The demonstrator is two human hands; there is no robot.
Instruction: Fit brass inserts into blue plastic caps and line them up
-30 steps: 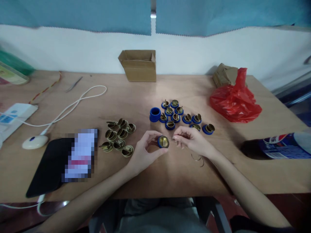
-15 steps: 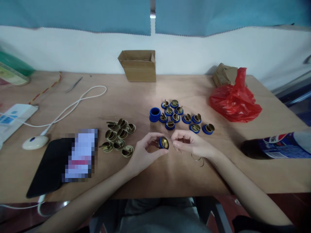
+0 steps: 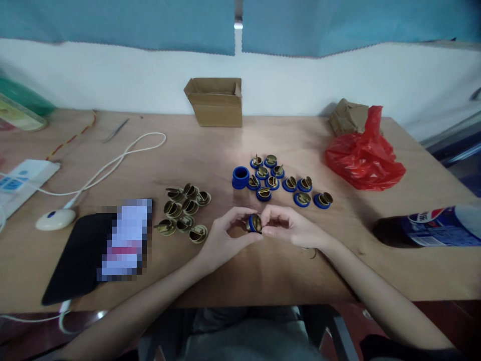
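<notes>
My left hand (image 3: 224, 239) holds a round brass cap with a blue ring (image 3: 255, 223) between thumb and fingers, just above the table. On its right edge the closed fingertips of my right hand (image 3: 286, 226) touch the brass part; any small piece inside that pinch is hidden. Beyond my hands lies a group of brass caps fitted with blue rings (image 3: 271, 182), many with a flap standing up. A short stack of blue rings (image 3: 240, 178) stands at that group's left side. Left of my left hand sit several brass caps without blue rings (image 3: 184, 208). A thin curved strip (image 3: 313, 254) shows partly under my right wrist.
A phone (image 3: 126, 240) overlaps a black flat device (image 3: 73, 260) at left, near a white cable (image 3: 116, 163) and mouse (image 3: 56, 219). An open cardboard box (image 3: 220, 110) stands at the back. At right are a red plastic bag (image 3: 364, 160) and a lying cola bottle (image 3: 421, 226).
My right fingertips have come left to touch the cap held in my left hand. That cap has turned, and more of its inner side shows. The other caps stay put.
</notes>
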